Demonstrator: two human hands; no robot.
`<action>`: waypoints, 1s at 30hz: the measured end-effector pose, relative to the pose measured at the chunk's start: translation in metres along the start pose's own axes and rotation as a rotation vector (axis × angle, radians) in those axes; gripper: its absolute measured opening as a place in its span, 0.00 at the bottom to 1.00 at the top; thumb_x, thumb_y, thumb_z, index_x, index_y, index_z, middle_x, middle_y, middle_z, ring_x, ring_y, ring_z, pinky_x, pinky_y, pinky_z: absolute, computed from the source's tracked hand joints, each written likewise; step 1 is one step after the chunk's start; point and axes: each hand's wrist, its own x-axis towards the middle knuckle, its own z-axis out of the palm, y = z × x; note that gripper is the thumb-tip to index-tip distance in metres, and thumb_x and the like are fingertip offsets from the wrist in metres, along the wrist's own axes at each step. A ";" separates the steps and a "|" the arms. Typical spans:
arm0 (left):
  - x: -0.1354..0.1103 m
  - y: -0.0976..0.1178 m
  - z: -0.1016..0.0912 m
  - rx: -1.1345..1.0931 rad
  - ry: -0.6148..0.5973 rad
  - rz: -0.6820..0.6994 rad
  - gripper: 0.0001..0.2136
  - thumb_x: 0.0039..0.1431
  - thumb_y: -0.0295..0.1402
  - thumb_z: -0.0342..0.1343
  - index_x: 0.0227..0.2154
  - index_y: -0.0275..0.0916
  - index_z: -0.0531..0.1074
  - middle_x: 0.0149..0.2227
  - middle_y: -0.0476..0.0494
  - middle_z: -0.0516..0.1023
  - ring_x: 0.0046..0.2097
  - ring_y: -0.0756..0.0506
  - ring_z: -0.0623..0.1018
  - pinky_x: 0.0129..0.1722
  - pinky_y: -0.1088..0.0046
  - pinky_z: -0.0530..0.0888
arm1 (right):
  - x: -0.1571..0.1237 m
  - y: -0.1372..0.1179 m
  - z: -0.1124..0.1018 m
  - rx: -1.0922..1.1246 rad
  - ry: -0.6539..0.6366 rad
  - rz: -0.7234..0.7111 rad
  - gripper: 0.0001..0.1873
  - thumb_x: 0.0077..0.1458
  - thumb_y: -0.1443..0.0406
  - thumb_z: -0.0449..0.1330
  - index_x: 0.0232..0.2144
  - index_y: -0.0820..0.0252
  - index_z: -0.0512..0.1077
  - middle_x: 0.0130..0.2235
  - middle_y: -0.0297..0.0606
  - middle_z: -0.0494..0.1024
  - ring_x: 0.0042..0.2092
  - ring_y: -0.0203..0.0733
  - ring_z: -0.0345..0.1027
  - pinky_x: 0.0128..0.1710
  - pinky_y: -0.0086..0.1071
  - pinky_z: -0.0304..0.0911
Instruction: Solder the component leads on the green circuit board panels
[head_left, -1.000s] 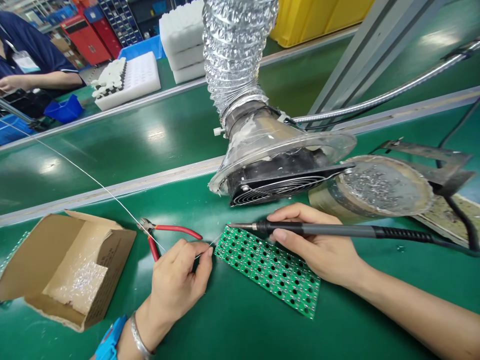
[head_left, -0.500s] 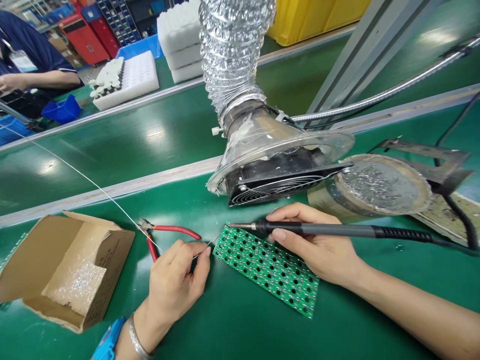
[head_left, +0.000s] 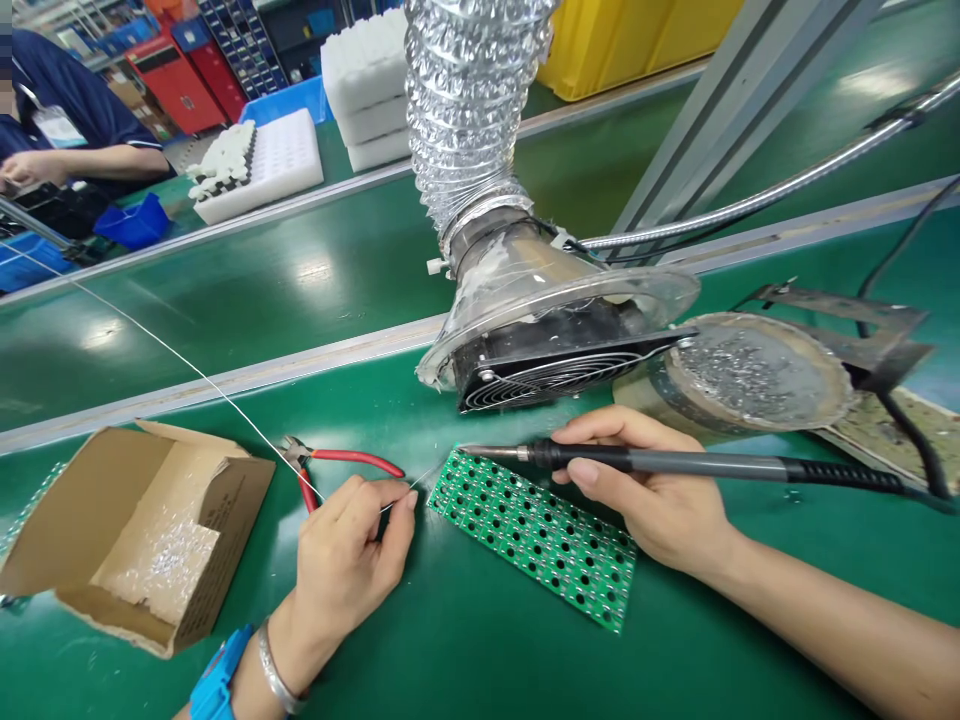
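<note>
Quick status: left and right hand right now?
left hand: closed, pinching solder wire beside the circuit board.
right hand: closed around soldering iron, tip at the board's corner.

Wearer's hands in view: two, left hand (head_left: 349, 565) and right hand (head_left: 660, 500). On the left wrist, one blue band (head_left: 217, 680) and one silver bangle (head_left: 274, 680).

On the table:
- one soldering iron (head_left: 697, 463)
- one solder wire (head_left: 187, 365)
- one green circuit board (head_left: 534, 535)
- one pair of red-handled cutters (head_left: 341, 462)
- one open cardboard box (head_left: 225, 520)
- one round solder pot (head_left: 750, 370)

One foil duct (head_left: 469, 110) with one fan (head_left: 555, 375).

Beyond:
- one flat foam tray (head_left: 277, 160)
- one stack of three foam blocks (head_left: 367, 95)
- one blue bin (head_left: 133, 220)
- one co-worker (head_left: 75, 110)
</note>
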 end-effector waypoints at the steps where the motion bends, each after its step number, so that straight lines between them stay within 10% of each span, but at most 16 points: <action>1: -0.001 -0.001 -0.001 -0.005 -0.002 -0.019 0.02 0.59 0.26 0.58 0.33 0.39 0.73 0.20 0.57 0.57 0.21 0.54 0.61 0.22 0.78 0.61 | -0.001 0.000 -0.001 0.008 0.010 -0.003 0.06 0.56 0.62 0.64 0.36 0.55 0.74 0.26 0.33 0.78 0.24 0.37 0.71 0.20 0.27 0.65; 10: -0.005 -0.010 -0.005 0.007 -0.072 -0.110 0.06 0.60 0.29 0.56 0.41 0.40 0.71 0.41 0.42 0.72 0.43 0.46 0.74 0.41 0.70 0.75 | -0.008 0.004 -0.007 0.023 0.044 -0.068 0.06 0.55 0.62 0.64 0.37 0.54 0.74 0.28 0.34 0.77 0.25 0.37 0.71 0.22 0.28 0.65; 16: -0.019 0.006 -0.011 0.274 -0.218 -0.095 0.22 0.60 0.39 0.55 0.56 0.38 0.64 0.64 0.32 0.57 0.59 0.34 0.69 0.44 0.59 0.78 | -0.020 -0.004 -0.026 -0.001 0.187 -0.127 0.07 0.53 0.63 0.66 0.37 0.54 0.76 0.30 0.37 0.78 0.27 0.40 0.72 0.22 0.31 0.66; 23: -0.018 0.034 -0.030 0.209 -0.405 0.073 0.26 0.59 0.40 0.55 0.59 0.38 0.60 0.63 0.34 0.63 0.58 0.35 0.70 0.49 0.56 0.78 | -0.032 -0.004 -0.074 0.087 0.640 -0.224 0.10 0.51 0.62 0.66 0.38 0.51 0.75 0.28 0.37 0.76 0.20 0.38 0.63 0.20 0.38 0.60; 30: 0.027 0.012 -0.005 -0.070 -0.607 0.221 0.35 0.55 0.32 0.58 0.65 0.39 0.52 0.67 0.36 0.58 0.68 0.35 0.54 0.64 0.48 0.61 | -0.038 0.016 -0.085 -0.171 0.711 -0.180 0.12 0.54 0.60 0.65 0.41 0.55 0.74 0.28 0.35 0.75 0.20 0.39 0.65 0.21 0.37 0.61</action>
